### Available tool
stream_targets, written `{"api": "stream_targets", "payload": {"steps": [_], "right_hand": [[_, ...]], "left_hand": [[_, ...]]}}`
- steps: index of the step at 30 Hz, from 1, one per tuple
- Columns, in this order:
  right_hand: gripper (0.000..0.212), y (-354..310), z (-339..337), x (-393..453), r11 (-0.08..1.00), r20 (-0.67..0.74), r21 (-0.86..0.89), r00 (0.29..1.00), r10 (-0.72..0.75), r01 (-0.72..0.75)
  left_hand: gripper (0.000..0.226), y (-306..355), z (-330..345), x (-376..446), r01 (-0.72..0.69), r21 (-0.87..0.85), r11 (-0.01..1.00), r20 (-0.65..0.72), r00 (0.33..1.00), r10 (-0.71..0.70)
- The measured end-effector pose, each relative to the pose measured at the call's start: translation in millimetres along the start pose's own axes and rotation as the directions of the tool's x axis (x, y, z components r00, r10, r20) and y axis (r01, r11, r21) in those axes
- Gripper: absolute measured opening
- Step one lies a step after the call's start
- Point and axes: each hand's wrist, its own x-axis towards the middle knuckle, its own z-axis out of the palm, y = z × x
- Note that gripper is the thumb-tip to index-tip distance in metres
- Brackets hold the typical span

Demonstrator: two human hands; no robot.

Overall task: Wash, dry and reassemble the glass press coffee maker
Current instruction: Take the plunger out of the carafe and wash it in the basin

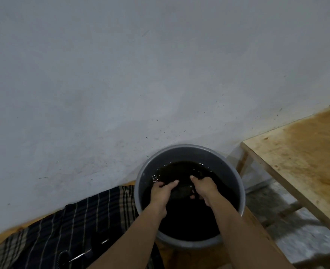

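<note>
Two hands are down in the basin ahead of me, and I will take the view from its left edge across. At the lower left a dark checked cloth (pixel 67 228) lies spread over a low wooden board (pixel 0 239), its pale stripes running toward the basin's side. On the cloth near the bottom edge lie dark parts with thin metal glints (pixel 78 255); I cannot say what they are, as they are dim and partly cut off by the frame.

Next comes the grey round basin (pixel 142 183), filled with very dark water (pixel 189 224). My left hand (pixel 161 192) reaches into it with fingers curled around a dark object (pixel 182 191) at the water's surface. My right hand (pixel 204 188) grips the same object from the other side, thumb up and fingers wrapped under. I take it to be a piece of the coffee maker, but the dark water and blur hide its shape, so I cannot tell which part it is. Both forearms cross the basin's near rim and cover part of the water.

To the right a stained plywood table (pixel 296 156) stands apart from the basin, its top mottled brown and its far end cut off by the frame. Beneath it a pale patterned floor (pixel 304 235) shows, blurred. Behind everything a plain grey-white wall (pixel 140 74) fills the upper view, speckled with small dark marks near the basin.
</note>
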Motion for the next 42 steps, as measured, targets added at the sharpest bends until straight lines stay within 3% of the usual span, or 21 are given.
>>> {"api": "stream_targets", "payload": {"steps": [2,3,5,7,9,10,13,16,19,22,24,26,28,31,34,37,39,42], "right_hand": [[0.025,-4.7,-4.6,-7.1,0.995,0.091,0.039,0.992,0.084,-0.088],[0.022,-5.7,-8.4,-10.1,0.995,0.16,0.042,0.984,0.083,-0.091],[0.024,-1.3,-14.9,-11.1,0.999,0.283,0.029,0.959,-0.03,0.023],[0.011,5.1,-20.4,-15.1,0.991,0.338,0.031,0.932,-0.132,0.13],[0.017,8.5,-21.1,-16.2,0.991,0.3,0.06,0.944,-0.135,0.123],[0.022,10.8,-17.8,-13.6,0.993,0.215,0.059,0.97,-0.109,0.099],[0.034,13.4,-8.8,-1.2,0.999,-0.024,0.031,1.0,-0.019,0.019],[0.027,12.9,-11.5,3.0,0.999,0.069,0.032,0.997,0.031,-0.033],[0.013,11.2,-19.5,-7.8,0.998,0.219,0.014,0.974,-0.055,0.053],[0.021,14.6,-15.7,-6.4,0.999,0.151,0.047,0.988,-0.02,0.013],[0.032,13.0,-11.9,-2.5,0.998,0.039,0.02,0.998,0.056,-0.056],[0.032,11.4,-9.6,-4.7,0.989,0.041,0.029,0.989,0.142,-0.144],[0.023,7.9,-10.6,-10.0,0.963,0.138,0.138,0.967,0.214,-0.233],[0.025,6.0,-19.2,-12.5,0.941,0.24,0.215,0.948,0.21,-0.262],[0.03,8.1,-27.5,-13.0,0.972,0.249,0.107,0.952,0.177,-0.209],[0.026,9.8,-29.2,-18.6,0.987,0.273,-0.01,0.949,0.155,-0.159],[0.023,9.7,-27.6,-20.2,0.991,0.299,-0.08,0.945,0.13,-0.111],[0.04,10.0,-25.8,-17.6,0.994,0.319,-0.104,0.946,0.056,-0.024]], "left_hand": [[0.037,-8.4,5.8,5.3,-0.195,0.167,0.966,-0.143,0.965,0.219],[0.033,-7.0,7.1,3.8,-0.199,0.172,0.965,-0.175,0.958,0.228],[0.04,-2.5,4.6,8.4,-0.064,0.068,0.996,-0.211,0.974,0.077],[0.046,3.5,-3.8,8.8,0.142,-0.066,0.988,-0.142,0.978,-0.15],[0.041,10.1,-6.5,-0.3,0.269,-0.08,0.96,-0.035,0.962,-0.273],[0.048,8.7,-5.4,-1.3,0.297,-0.044,0.954,0.027,0.955,-0.296],[0.064,0.0,3.3,-1.2,0.205,-0.024,0.979,0.137,0.97,-0.2],[0.061,-5.6,5.5,0.3,0.161,-0.055,0.985,0.033,0.987,-0.16],[0.056,-4.7,-0.3,5.6,0.222,-0.062,0.973,-0.073,0.971,-0.226],[0.042,3.0,-8.0,2.5,0.346,-0.054,0.937,-0.04,0.937,-0.348],[0.048,8.7,-6.5,-10.2,0.368,0.017,0.93,0.047,0.929,-0.368],[0.06,7.3,-6.0,-10.5,0.23,0.083,0.97,0.087,0.968,-0.237],[0.065,6.6,-6.2,-5.0,0.001,0.141,0.99,0.036,0.999,-0.006],[0.064,13.7,-6.0,0.6,-0.223,0.364,0.904,-0.043,0.966,0.256],[0.068,26.1,-5.6,0.0,-0.264,0.656,0.707,-0.072,0.911,0.407],[0.062,34.2,-1.7,-8.6,-0.293,0.801,0.522,-0.048,0.838,0.543],[0.06,36.4,-1.8,-12.0,-0.302,0.822,0.483,-0.041,0.815,0.578],[0.063,40.8,-9.4,-11.1,-0.316,0.792,0.522,-0.061,0.81,0.583]]}}
